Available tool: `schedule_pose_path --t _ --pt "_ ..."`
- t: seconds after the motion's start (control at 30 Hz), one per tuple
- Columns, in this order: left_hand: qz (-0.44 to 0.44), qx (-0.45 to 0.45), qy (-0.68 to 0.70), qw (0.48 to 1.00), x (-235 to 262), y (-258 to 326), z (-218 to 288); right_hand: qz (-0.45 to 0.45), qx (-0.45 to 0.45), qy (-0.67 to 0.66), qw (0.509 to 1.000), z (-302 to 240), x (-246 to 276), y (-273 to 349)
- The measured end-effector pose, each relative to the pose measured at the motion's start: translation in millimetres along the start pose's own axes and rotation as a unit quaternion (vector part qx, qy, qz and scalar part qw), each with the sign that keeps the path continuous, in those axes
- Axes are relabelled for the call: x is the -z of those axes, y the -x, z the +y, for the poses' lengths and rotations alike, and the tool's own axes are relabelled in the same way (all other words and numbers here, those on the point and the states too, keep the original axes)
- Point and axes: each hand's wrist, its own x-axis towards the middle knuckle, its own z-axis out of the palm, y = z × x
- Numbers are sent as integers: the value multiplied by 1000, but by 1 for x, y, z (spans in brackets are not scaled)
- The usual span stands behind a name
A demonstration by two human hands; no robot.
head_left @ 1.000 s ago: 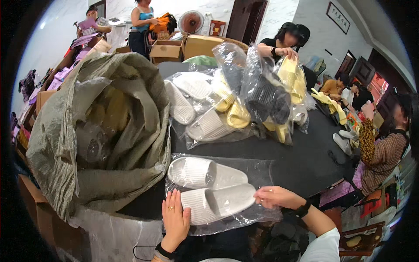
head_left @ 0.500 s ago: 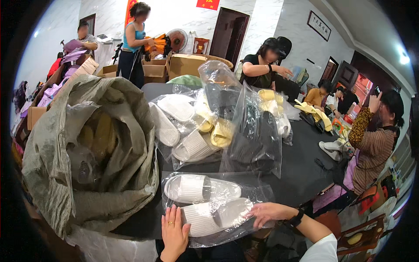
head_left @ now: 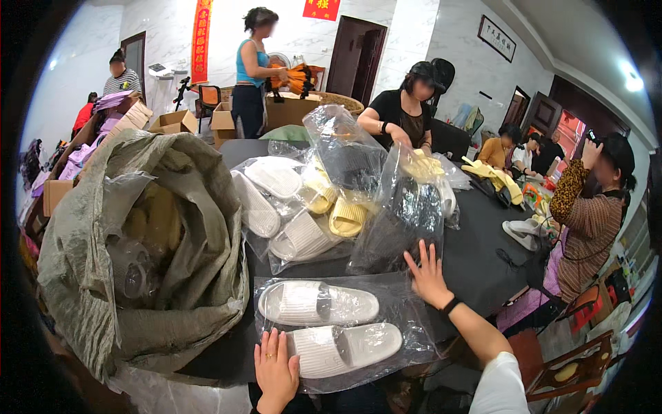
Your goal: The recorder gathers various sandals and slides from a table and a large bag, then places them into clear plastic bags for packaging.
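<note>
Flat before me on the dark table lies a clear plastic bag holding a pair of white slide sandals (head_left: pixel 324 303), their ribbed straps side by side. My left hand (head_left: pixel 276 367) rests on the bag's lower left corner, fingers stretched out beside the nearer sandal. Beyond the bag's upper right corner, my right hand (head_left: pixel 429 277) is spread at the lower edge of a bag of black slides (head_left: pixel 400 231); whether it touches that bag is hard to tell. Behind lie bagged white slides (head_left: pixel 258 205) and yellow slides (head_left: pixel 347 217) in a heap.
A large grey-green woven sack (head_left: pixel 69 255) with bagged slides inside stands open at the left. Loose white slides (head_left: pixel 522 233) lie on the right of the table (head_left: pixel 476 248). Several people work around the room; one (head_left: pixel 407 103) is across the table. A wooden chair (head_left: pixel 572 366) stands lower right.
My right hand has moved from the right end of the white sandals up to the bag of black slides. My left hand stays put. The person across the table has lowered their hands.
</note>
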Motion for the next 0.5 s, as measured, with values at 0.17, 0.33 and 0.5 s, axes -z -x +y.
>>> schedule_pose_path --t 0.17,0.33,0.5 --pt "10 -11 7 1000 9 2 5 61 -47 -40 996 49 -35 -54" --pt "8 -14 -22 1000 -1 5 -2 49 -73 -128 988 45 -21 -58" --pt "6 -14 11 1000 3 5 -4 91 -101 -378 916 13 49 4"
